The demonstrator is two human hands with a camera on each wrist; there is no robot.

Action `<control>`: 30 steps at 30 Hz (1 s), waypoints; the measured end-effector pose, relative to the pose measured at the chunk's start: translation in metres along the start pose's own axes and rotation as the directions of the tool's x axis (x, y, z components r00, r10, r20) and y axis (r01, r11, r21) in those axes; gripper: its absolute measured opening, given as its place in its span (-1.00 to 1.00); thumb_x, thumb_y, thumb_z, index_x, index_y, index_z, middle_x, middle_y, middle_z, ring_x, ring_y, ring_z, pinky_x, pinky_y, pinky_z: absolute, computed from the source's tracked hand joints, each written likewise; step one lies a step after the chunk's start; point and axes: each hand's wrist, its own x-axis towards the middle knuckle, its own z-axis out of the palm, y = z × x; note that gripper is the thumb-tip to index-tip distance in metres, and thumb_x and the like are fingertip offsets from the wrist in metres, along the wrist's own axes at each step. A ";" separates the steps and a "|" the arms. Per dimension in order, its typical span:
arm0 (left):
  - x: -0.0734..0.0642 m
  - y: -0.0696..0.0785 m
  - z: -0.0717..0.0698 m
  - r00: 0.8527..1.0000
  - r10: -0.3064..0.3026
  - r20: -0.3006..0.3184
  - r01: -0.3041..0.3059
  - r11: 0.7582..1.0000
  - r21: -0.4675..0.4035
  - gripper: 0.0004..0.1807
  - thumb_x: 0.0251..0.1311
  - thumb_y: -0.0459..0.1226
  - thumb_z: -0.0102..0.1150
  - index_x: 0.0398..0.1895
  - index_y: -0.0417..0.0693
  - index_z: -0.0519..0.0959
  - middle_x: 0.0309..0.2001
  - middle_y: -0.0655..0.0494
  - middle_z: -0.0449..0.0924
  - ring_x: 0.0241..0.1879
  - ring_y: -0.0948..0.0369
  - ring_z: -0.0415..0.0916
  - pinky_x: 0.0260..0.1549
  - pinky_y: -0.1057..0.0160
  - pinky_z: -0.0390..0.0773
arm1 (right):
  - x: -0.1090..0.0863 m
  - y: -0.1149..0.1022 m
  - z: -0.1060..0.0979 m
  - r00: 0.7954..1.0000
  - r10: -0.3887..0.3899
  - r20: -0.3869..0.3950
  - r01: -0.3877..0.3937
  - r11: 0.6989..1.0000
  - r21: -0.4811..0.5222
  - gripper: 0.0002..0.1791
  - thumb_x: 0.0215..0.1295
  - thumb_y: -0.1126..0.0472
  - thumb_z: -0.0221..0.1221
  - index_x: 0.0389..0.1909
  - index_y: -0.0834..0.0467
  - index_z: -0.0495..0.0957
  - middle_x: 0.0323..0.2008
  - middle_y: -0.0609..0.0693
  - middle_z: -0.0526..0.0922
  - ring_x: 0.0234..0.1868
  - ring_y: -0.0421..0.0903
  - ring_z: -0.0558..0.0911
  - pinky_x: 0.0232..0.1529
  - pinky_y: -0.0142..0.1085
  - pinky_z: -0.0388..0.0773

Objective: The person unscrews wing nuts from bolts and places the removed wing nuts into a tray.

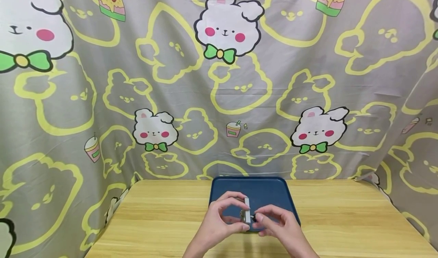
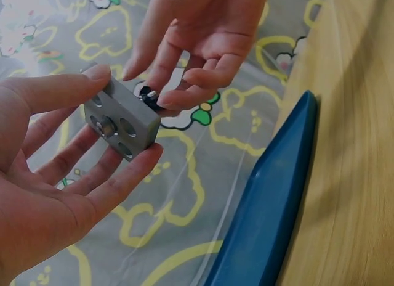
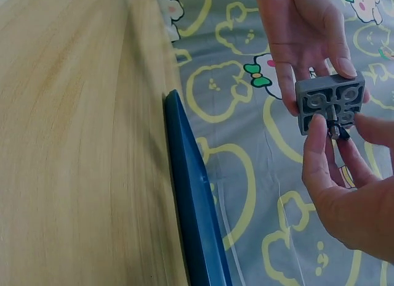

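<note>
Left hand grips grey holed block, right hand fingers pinching small black-headed screw at its centre hole above blue tray: insertion step; next likely needs straight alignment, turning.

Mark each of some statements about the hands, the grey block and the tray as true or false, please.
1. The left hand holds the grey block. True.
2. The right hand pinches a small screw at the block. True.
3. The block lies flat on the tray. False: it is held above it.
4. The tray is red. False: it is blue.
5. The tray sits on a wooden table. True.
</note>
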 end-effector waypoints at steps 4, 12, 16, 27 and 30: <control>0.001 -0.001 0.000 1.000 -0.001 0.001 0.001 1.000 0.003 -0.65 0.10 -0.42 0.52 -0.01 -0.14 0.70 0.25 -0.06 0.47 0.25 -0.02 0.43 -0.13 0.08 0.76 | 0.000 -0.002 0.002 0.999 0.010 -0.046 -0.009 1.000 0.014 -0.62 0.49 0.11 0.24 0.01 0.39 0.61 -0.08 0.16 0.67 -0.05 0.08 0.75 -0.07 -0.13 0.76; 0.001 -0.002 0.000 1.000 -0.008 -0.002 0.008 1.000 0.003 -0.63 0.11 -0.40 0.52 0.00 -0.21 0.69 0.25 -0.05 0.48 0.25 -0.02 0.44 -0.12 0.08 0.76 | 0.001 -0.003 0.001 1.000 0.007 -0.024 -0.007 1.000 0.012 -0.60 0.47 0.11 0.26 0.03 0.42 0.59 -0.06 0.19 0.70 -0.03 0.08 0.75 0.00 -0.08 0.73; 0.001 -0.002 0.000 1.000 -0.012 -0.004 0.012 1.000 -0.004 -0.63 0.10 -0.41 0.52 0.00 -0.19 0.69 0.25 -0.05 0.48 0.24 -0.01 0.45 -0.12 0.08 0.76 | 0.000 -0.004 0.001 1.000 -0.015 -0.010 0.015 1.000 -0.002 -0.64 0.45 0.16 0.28 0.02 0.40 0.60 -0.04 0.24 0.71 -0.03 0.08 0.75 0.03 -0.03 0.71; 0.001 -0.003 -0.002 1.000 -0.020 0.013 0.021 0.999 -0.046 -0.62 0.12 -0.42 0.51 0.03 -0.24 0.67 0.27 -0.13 0.46 0.28 -0.04 0.43 -0.11 0.05 0.76 | -0.007 0.001 0.011 0.925 -0.380 -0.008 0.351 0.861 -0.368 -0.69 0.23 0.36 0.42 -0.01 0.14 0.65 -0.07 0.12 0.68 -0.09 -0.12 0.74 -0.11 -0.30 0.75; 0.001 -0.003 -0.002 1.000 -0.018 0.019 0.019 0.999 -0.049 -0.61 0.12 -0.42 0.50 0.04 -0.25 0.67 0.28 -0.15 0.45 0.28 -0.04 0.44 -0.10 0.04 0.76 | -0.005 0.007 0.014 0.823 -0.568 0.027 0.503 0.705 -0.501 -0.56 0.10 0.46 0.47 -0.05 0.01 0.66 -0.11 -0.04 0.68 -0.16 -0.15 0.73 -0.25 -0.33 0.76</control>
